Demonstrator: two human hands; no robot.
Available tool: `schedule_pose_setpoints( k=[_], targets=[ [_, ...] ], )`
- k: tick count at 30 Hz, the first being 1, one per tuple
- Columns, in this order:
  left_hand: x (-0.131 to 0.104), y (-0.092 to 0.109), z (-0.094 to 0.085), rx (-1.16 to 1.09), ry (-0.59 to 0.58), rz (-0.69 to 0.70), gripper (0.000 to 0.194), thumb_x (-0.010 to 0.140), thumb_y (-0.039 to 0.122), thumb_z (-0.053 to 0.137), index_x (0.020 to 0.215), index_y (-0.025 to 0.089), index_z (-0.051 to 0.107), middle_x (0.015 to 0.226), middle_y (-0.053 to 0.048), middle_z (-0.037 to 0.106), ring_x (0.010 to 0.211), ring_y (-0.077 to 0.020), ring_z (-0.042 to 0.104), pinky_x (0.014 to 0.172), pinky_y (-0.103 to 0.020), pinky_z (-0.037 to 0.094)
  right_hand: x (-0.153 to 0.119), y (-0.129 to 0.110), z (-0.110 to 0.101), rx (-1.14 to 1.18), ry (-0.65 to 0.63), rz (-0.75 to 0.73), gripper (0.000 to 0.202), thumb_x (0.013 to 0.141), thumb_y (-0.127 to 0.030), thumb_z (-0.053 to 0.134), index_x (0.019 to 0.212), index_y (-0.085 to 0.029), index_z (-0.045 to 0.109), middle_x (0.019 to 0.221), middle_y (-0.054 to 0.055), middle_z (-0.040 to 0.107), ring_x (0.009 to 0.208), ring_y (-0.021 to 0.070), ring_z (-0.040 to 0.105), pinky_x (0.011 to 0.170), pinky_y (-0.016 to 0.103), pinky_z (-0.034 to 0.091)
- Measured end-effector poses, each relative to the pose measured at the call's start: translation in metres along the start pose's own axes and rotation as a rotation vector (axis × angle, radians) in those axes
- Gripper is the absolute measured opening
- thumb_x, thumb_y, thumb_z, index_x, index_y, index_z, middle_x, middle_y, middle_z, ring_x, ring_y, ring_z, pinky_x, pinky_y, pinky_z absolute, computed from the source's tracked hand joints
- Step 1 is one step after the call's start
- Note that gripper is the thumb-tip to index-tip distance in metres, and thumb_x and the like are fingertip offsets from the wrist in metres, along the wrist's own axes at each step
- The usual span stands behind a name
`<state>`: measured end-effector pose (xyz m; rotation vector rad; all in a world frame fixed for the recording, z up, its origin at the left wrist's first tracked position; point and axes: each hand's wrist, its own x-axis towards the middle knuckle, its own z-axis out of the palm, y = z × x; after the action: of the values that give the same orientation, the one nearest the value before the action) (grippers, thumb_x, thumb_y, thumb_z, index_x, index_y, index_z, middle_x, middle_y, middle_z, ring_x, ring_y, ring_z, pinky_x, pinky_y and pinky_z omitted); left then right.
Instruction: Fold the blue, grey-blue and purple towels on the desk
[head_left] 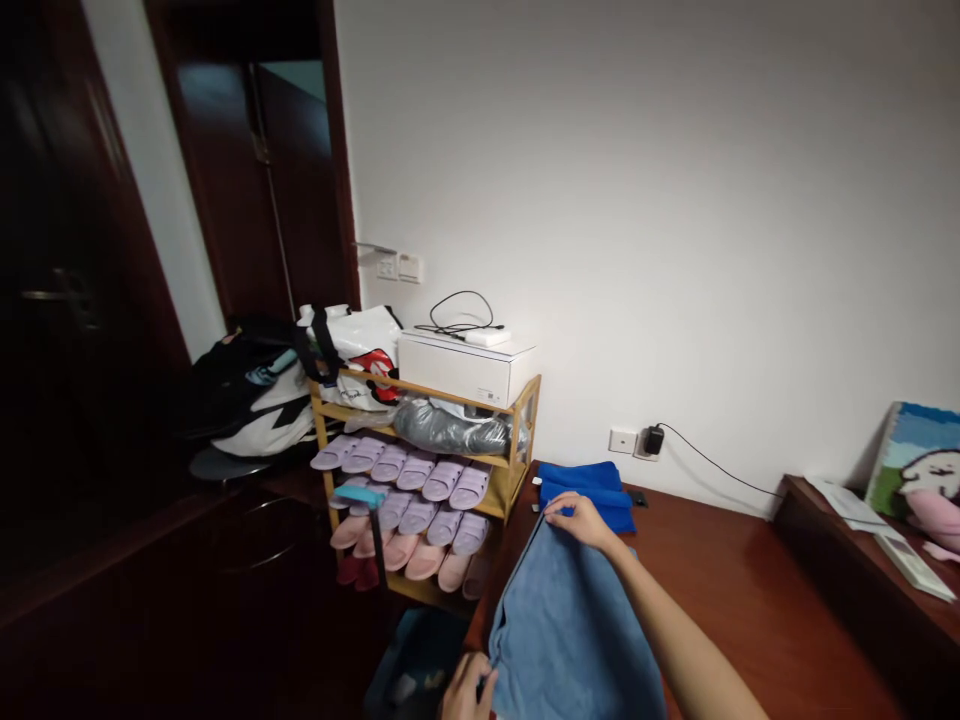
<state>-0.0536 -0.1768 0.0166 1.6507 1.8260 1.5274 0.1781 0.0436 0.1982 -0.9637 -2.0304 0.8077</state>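
Observation:
A blue-grey cloth [577, 620], which looks like a folded towel, lies along the left part of the brown wooden table [742, 590] and runs out of the bottom of the view. My right hand [577, 522] pinches its far corner between thumb and fingers. Down at the near left corner, my left hand [471, 688] has its fingers closed on the same cloth's edge; part of this hand is cut off by the frame. Just beyond my right hand rest folded bright blue cloths [589, 490], close to the wall.
Left of the table stands a wooden rack [517, 470] with rows of slippers [416, 515], a white box [465, 365] and a bag [367, 340]. A dark bin [412, 650] sits below. A plugged charger [655, 438] trails a cable rightward. A raised ledge [832, 530] borders the right.

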Motion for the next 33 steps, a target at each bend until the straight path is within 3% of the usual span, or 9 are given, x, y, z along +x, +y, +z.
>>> schedule_pose_setpoints(
  k=[3,6,8,11,15,20,25,30,33],
  targets=[
    [0.024,0.031,-0.026,-0.112,-0.011,-0.056,0.076,0.075,0.099,0.057,0.064,0.026,0.074,0.080,-0.010,0.080,0.076,-0.0281,0.079,0.073,-0.038,0.066,-0.028,-0.025,-0.045,0.094,0.039,-0.096,0.030,0.087,-0.055,0.081,0.091,-0.025,0.087,0.107,0.010,0.083,0.106,0.0265,0.075,0.102,0.041,0.057],
    [0.063,0.076,-0.060,-0.266,-0.074,-0.135,0.077,0.058,0.099,0.072,0.062,0.023,0.076,0.101,-0.016,0.085,0.093,-0.0347,0.082,0.084,-0.044,0.067,-0.058,-0.051,-0.093,0.157,0.134,-0.130,0.037,0.085,-0.062,0.081,0.092,-0.025,0.087,0.111,0.011,0.082,0.109,0.0266,0.074,0.102,0.042,0.057],
    [0.091,0.111,-0.081,-0.371,-0.117,-0.180,0.073,0.051,0.092,0.083,0.066,0.021,0.077,0.104,-0.017,0.085,0.095,-0.0361,0.082,0.085,-0.045,0.068,-0.078,-0.066,-0.123,0.192,0.218,-0.119,0.038,0.082,-0.063,0.084,0.092,-0.026,0.087,0.112,0.011,0.082,0.113,0.0270,0.073,0.105,0.043,0.056],
    [0.123,0.159,-0.102,-0.504,-0.074,-0.210,0.068,0.045,0.079,0.095,0.070,0.018,0.078,0.100,-0.015,0.085,0.089,-0.0338,0.081,0.080,-0.043,0.068,-0.111,-0.086,-0.161,0.228,0.353,-0.093,0.038,0.081,-0.062,0.085,0.093,-0.027,0.087,0.110,0.010,0.082,0.112,0.0265,0.073,0.103,0.042,0.058],
    [0.144,0.210,-0.113,-0.637,-0.008,-0.137,0.064,0.050,0.070,0.099,0.081,0.018,0.080,0.093,-0.010,0.084,0.087,-0.0285,0.079,0.078,-0.038,0.066,-0.159,-0.110,-0.195,0.164,0.513,-0.128,0.033,0.084,-0.060,0.084,0.092,-0.028,0.087,0.118,0.009,0.079,0.115,0.0251,0.072,0.098,0.038,0.060],
    [0.151,0.260,-0.103,-0.638,0.016,0.015,0.051,0.056,0.061,0.099,0.081,0.020,0.081,0.101,-0.011,0.084,0.100,-0.0288,0.078,0.088,-0.037,0.065,-0.209,-0.131,-0.213,0.111,0.648,-0.150,0.029,0.088,-0.056,0.082,0.092,-0.028,0.086,0.109,0.008,0.080,0.108,0.0231,0.074,0.098,0.038,0.062],
    [0.145,0.281,-0.087,-0.699,-0.057,-0.014,0.043,0.050,0.054,0.100,0.070,0.022,0.079,0.094,-0.010,0.083,0.096,-0.0298,0.077,0.086,-0.041,0.066,-0.255,-0.133,-0.222,0.092,0.728,-0.026,0.037,0.082,-0.061,0.086,0.090,-0.026,0.087,0.102,0.009,0.083,0.099,0.0255,0.077,0.092,0.039,0.066],
    [0.135,0.278,-0.085,-0.775,-0.134,-0.023,0.042,0.047,0.051,0.101,0.063,0.024,0.073,0.078,-0.006,0.077,0.080,-0.0264,0.074,0.071,-0.038,0.064,-0.308,-0.131,-0.225,0.046,0.779,0.032,0.026,0.081,-0.057,0.088,0.091,-0.033,0.088,0.100,0.006,0.084,0.091,0.0269,0.080,0.079,0.035,0.070],
    [0.143,0.275,-0.072,-0.807,-0.180,-0.044,0.043,0.050,0.051,0.100,0.065,0.022,0.072,0.076,-0.004,0.076,0.074,-0.0226,0.072,0.066,-0.035,0.061,-0.324,-0.126,-0.228,0.013,0.789,0.058,0.019,0.082,-0.054,0.088,0.090,-0.037,0.088,0.098,0.006,0.084,0.089,0.0280,0.080,0.077,0.034,0.070]
  ],
)
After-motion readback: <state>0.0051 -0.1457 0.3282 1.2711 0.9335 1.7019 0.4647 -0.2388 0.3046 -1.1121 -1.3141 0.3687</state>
